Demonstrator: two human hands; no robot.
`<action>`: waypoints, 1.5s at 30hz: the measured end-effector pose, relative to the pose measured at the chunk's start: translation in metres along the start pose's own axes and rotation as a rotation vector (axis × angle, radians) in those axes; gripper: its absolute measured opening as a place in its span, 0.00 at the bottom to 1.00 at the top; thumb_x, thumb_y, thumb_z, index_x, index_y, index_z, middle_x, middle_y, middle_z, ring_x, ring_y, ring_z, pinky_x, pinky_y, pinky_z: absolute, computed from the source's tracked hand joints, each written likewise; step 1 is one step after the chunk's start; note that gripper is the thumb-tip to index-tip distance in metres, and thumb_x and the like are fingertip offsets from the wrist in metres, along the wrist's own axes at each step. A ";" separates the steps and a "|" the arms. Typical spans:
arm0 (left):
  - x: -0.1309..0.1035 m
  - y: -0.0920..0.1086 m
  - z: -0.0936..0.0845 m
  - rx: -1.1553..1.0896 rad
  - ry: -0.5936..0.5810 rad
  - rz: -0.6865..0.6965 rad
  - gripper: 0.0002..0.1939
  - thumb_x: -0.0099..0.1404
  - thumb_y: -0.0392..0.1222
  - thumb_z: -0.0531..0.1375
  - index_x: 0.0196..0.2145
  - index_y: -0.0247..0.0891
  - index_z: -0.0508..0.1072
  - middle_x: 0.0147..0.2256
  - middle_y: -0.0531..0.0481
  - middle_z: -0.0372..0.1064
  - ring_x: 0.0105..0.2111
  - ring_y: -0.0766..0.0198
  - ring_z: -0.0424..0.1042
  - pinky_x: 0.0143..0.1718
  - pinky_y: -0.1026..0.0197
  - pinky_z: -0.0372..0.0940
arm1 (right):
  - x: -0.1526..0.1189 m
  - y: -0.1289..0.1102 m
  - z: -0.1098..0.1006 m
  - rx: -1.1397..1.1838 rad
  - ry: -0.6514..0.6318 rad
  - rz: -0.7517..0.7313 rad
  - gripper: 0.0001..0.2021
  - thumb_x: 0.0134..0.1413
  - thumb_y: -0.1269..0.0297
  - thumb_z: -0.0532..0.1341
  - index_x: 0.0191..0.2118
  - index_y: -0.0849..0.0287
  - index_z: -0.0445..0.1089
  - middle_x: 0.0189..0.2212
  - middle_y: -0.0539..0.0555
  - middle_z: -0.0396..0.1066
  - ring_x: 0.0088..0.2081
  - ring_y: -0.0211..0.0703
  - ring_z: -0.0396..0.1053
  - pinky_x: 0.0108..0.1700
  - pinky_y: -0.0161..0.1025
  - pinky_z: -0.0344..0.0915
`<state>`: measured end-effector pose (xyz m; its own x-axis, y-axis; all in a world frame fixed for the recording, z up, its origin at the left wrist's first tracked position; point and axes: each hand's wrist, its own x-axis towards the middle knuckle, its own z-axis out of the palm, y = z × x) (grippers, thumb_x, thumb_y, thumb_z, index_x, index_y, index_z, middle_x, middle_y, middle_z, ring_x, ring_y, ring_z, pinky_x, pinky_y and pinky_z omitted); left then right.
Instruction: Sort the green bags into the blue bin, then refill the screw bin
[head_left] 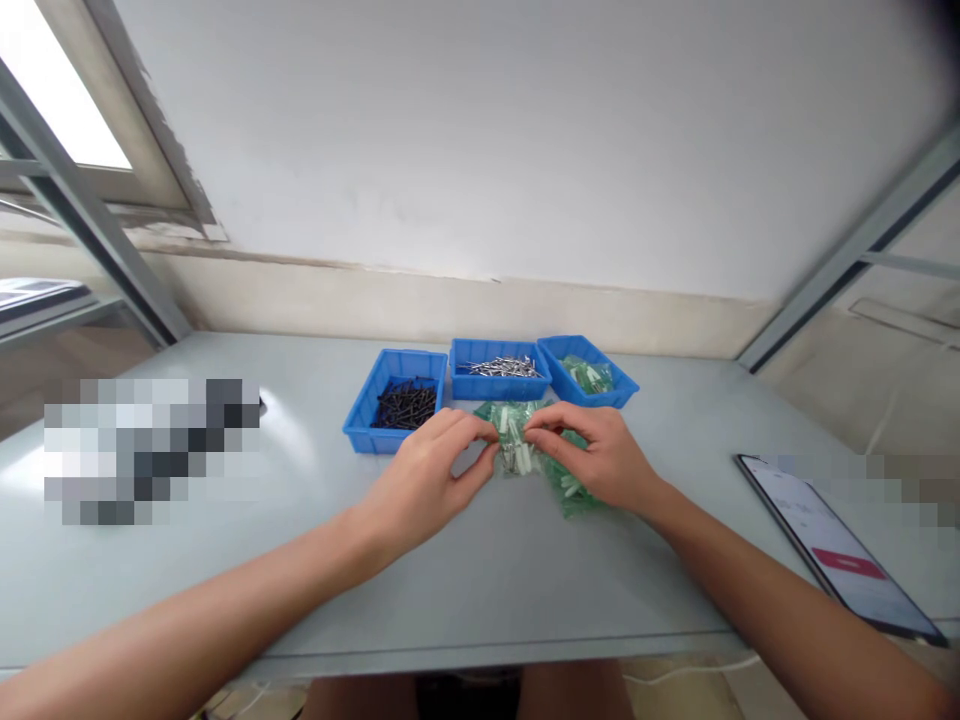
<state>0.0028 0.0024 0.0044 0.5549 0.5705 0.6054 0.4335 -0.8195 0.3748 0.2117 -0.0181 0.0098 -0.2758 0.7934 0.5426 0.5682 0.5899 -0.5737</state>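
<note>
A clear plastic bag [516, 455] with white pieces and metal screws inside is held between both hands near the middle of the table. My left hand [435, 475] pinches its left edge between thumb and fingers. On the right side, my right hand [600, 455] pinches the same bag with thumb and index finger. Green-tinted bags with white pieces [566, 485] lie beneath and beside my right hand, partly hidden by it. Just behind the hands stand a blue bin of black screws [360, 436] and a blue bin of silver screws [499, 390].
A third blue bin [626, 386] at the back right holds green and white bags. A phone [832, 545] lies at the right on the grey table [465, 600]. Something blurred out sits at the left. The wall and metal frame posts bound the table.
</note>
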 end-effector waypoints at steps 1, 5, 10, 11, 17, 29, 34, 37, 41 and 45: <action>0.000 0.000 0.000 0.008 0.003 0.008 0.04 0.65 0.34 0.55 0.37 0.37 0.69 0.33 0.50 0.69 0.35 0.64 0.68 0.37 0.62 0.65 | 0.000 0.000 0.000 0.004 -0.004 0.003 0.06 0.57 0.63 0.58 0.33 0.57 0.71 0.26 0.49 0.73 0.26 0.36 0.67 0.30 0.33 0.62; 0.000 -0.002 0.001 0.047 0.044 0.049 0.03 0.65 0.34 0.56 0.36 0.37 0.70 0.32 0.50 0.72 0.33 0.63 0.68 0.37 0.61 0.65 | 0.000 0.000 0.000 0.005 -0.018 0.010 0.06 0.57 0.63 0.58 0.33 0.57 0.71 0.26 0.49 0.73 0.26 0.36 0.67 0.30 0.33 0.63; 0.001 -0.003 0.000 0.094 0.049 0.070 0.03 0.64 0.35 0.56 0.36 0.37 0.70 0.32 0.49 0.73 0.35 0.62 0.68 0.37 0.60 0.66 | 0.001 -0.001 -0.002 -0.006 -0.049 0.026 0.07 0.58 0.62 0.58 0.32 0.57 0.71 0.27 0.50 0.73 0.26 0.36 0.66 0.30 0.33 0.63; 0.001 -0.004 0.000 0.105 0.038 0.077 0.04 0.64 0.35 0.56 0.36 0.37 0.70 0.32 0.49 0.72 0.35 0.62 0.68 0.38 0.60 0.66 | 0.001 -0.001 -0.002 -0.006 -0.055 0.028 0.07 0.58 0.62 0.58 0.32 0.57 0.71 0.27 0.50 0.73 0.26 0.36 0.66 0.30 0.33 0.62; 0.001 -0.004 0.001 0.206 -0.072 0.078 0.05 0.65 0.35 0.52 0.36 0.36 0.68 0.32 0.47 0.69 0.35 0.60 0.66 0.37 0.58 0.65 | 0.001 0.002 0.001 -0.029 -0.098 0.014 0.08 0.58 0.61 0.58 0.33 0.56 0.72 0.27 0.50 0.73 0.27 0.36 0.67 0.29 0.32 0.62; 0.003 0.000 0.002 -0.201 -0.207 -0.244 0.08 0.68 0.38 0.47 0.36 0.38 0.65 0.27 0.53 0.64 0.26 0.66 0.64 0.27 0.64 0.62 | 0.003 0.006 -0.002 0.022 -0.106 0.022 0.07 0.58 0.61 0.58 0.34 0.56 0.72 0.28 0.50 0.73 0.27 0.36 0.67 0.31 0.33 0.63; 0.003 0.001 0.005 -0.452 -0.176 -0.341 0.08 0.69 0.39 0.48 0.33 0.38 0.63 0.26 0.54 0.59 0.26 0.67 0.62 0.27 0.65 0.65 | 0.002 0.006 -0.005 -0.029 -0.117 -0.029 0.07 0.58 0.61 0.58 0.35 0.56 0.72 0.29 0.51 0.74 0.28 0.37 0.68 0.31 0.33 0.63; 0.002 0.001 0.005 -0.402 -0.137 -0.334 0.07 0.68 0.38 0.49 0.33 0.37 0.64 0.25 0.54 0.60 0.25 0.68 0.62 0.25 0.65 0.64 | 0.002 0.005 -0.006 -0.030 -0.129 -0.057 0.06 0.58 0.62 0.58 0.36 0.55 0.72 0.29 0.51 0.74 0.28 0.37 0.68 0.30 0.33 0.63; 0.002 0.000 0.005 -0.322 -0.075 -0.323 0.07 0.68 0.38 0.49 0.33 0.37 0.65 0.26 0.54 0.62 0.23 0.69 0.62 0.25 0.66 0.62 | 0.002 0.006 -0.006 0.004 -0.141 -0.049 0.06 0.58 0.63 0.58 0.37 0.55 0.72 0.30 0.50 0.74 0.29 0.37 0.69 0.30 0.33 0.64; 0.003 0.001 0.003 -0.323 -0.081 -0.326 0.06 0.68 0.38 0.50 0.35 0.38 0.67 0.27 0.54 0.65 0.24 0.69 0.63 0.27 0.65 0.63 | 0.003 0.006 -0.005 0.058 -0.144 0.000 0.07 0.57 0.62 0.59 0.40 0.55 0.72 0.33 0.50 0.74 0.29 0.36 0.69 0.32 0.33 0.65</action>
<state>0.0071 0.0031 0.0040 0.4852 0.7932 0.3680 0.3586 -0.5643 0.7436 0.2185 -0.0131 0.0108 -0.3864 0.8041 0.4519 0.5232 0.5946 -0.6105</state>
